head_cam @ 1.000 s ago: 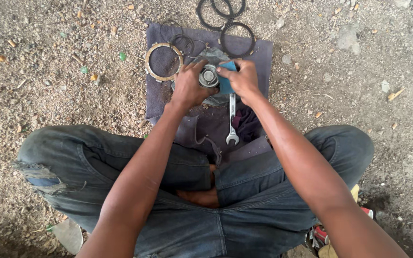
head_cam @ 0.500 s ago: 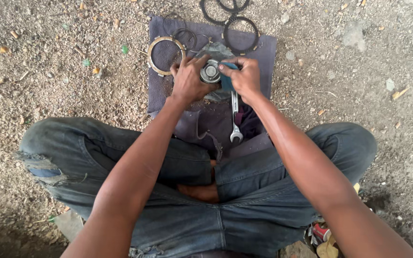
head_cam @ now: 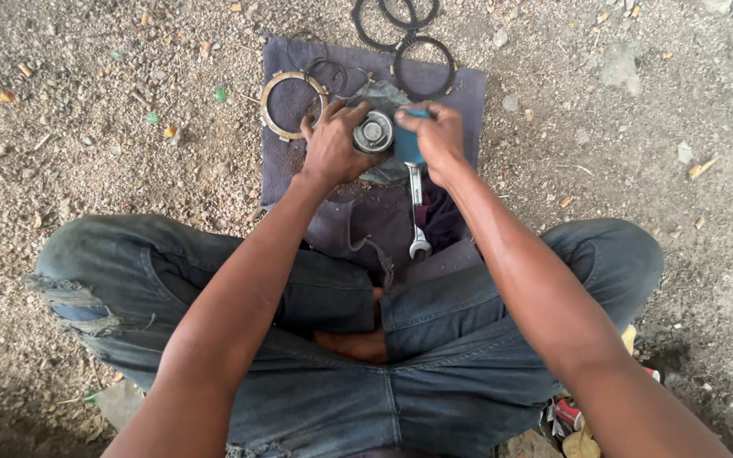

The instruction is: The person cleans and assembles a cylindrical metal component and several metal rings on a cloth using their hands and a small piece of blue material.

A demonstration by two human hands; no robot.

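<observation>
A round grey metal part [head_cam: 373,133] rests on a purple-grey cloth [head_cam: 460,89] spread over gravel. My left hand [head_cam: 330,146] wraps its left side. My right hand [head_cam: 434,137] grips a blue-handled tool [head_cam: 409,144] pressed against the part's right side. A silver wrench [head_cam: 417,212] lies on the cloth just below my right hand, its ring end toward me. I sit cross-legged in jeans behind the cloth.
A brass-coloured ring [head_cam: 290,104] lies left of the part, thin dark rings [head_cam: 324,69] beside it. Black rings [head_cam: 423,64] lie at the cloth's far edge and on the gravel [head_cam: 396,17]. Small cans and scraps [head_cam: 568,416] sit by my right knee.
Both hands stay on the metal part and the blue-handled tool, with only small shifts of the fingers. The view has moved slightly.
</observation>
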